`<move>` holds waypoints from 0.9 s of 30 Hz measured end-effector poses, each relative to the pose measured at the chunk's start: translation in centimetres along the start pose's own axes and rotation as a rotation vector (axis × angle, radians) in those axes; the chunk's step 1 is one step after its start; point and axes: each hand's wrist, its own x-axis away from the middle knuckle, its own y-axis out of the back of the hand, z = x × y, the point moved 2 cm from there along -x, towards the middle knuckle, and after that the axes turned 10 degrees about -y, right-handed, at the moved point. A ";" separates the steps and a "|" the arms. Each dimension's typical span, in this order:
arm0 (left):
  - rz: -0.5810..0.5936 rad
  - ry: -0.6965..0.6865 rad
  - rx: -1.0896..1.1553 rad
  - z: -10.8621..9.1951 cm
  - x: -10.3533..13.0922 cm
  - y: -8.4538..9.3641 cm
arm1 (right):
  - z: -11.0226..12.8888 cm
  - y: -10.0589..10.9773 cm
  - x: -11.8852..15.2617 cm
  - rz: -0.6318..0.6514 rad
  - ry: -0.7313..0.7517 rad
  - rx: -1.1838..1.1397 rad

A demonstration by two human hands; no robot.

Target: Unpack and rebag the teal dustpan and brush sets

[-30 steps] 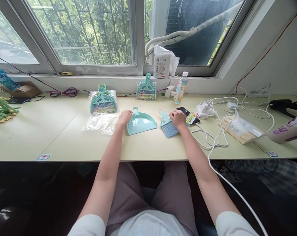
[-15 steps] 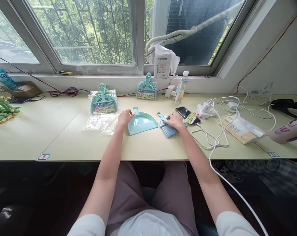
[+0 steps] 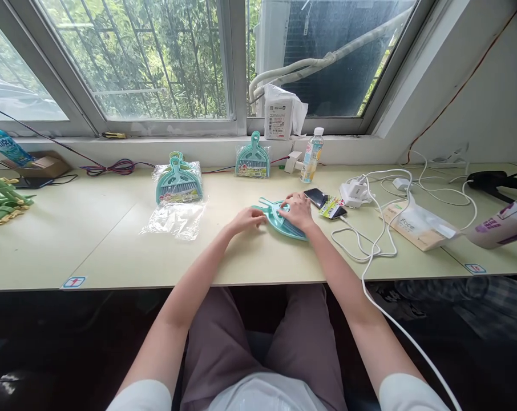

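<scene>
A turquoise dustpan (image 3: 293, 233) lies on the table in front of me, its handle pointing left. The matching small hand brush (image 3: 276, 217) rests over it, covering most of the pan. My left hand (image 3: 247, 220) has its fingers closed at the handle end of the dustpan. My right hand (image 3: 298, 211) grips the brush from above, fingers curled over its body. The bristles are mostly hidden beneath the brush and my right hand.
Wrapped dustpan sets (image 3: 179, 181) lie at the back left beside a clear plastic bag (image 3: 177, 220). Another wrapped set (image 3: 253, 160) leans at the back wall near a bottle (image 3: 312, 155). A phone (image 3: 315, 197), white chargers (image 3: 356, 191) and a tissue pack (image 3: 421, 224) lie right.
The dustpan has swung round and moved right, its handle now pointing left. The brush has come onto it. My left hand has moved right, close to my right hand.
</scene>
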 end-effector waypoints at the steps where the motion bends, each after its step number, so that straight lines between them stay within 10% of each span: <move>1: 0.013 -0.079 0.019 -0.7 -0.1 -0.3 | 0.2 -0.1 0.1 0.016 0.025 0.001; 6: -0.166 -0.218 -0.358 -0.7 0.0 0.8 | 0.6 0.0 0.3 0.052 0.076 -0.030; 14: -0.113 -0.280 -0.545 1.8 0.3 1.2 | 0.7 -0.2 0.3 0.136 0.145 -0.107; 27: 0.047 -0.360 -0.723 0.3 -0.4 0.1 | 1.1 -1.2 -0.2 0.138 0.099 -0.058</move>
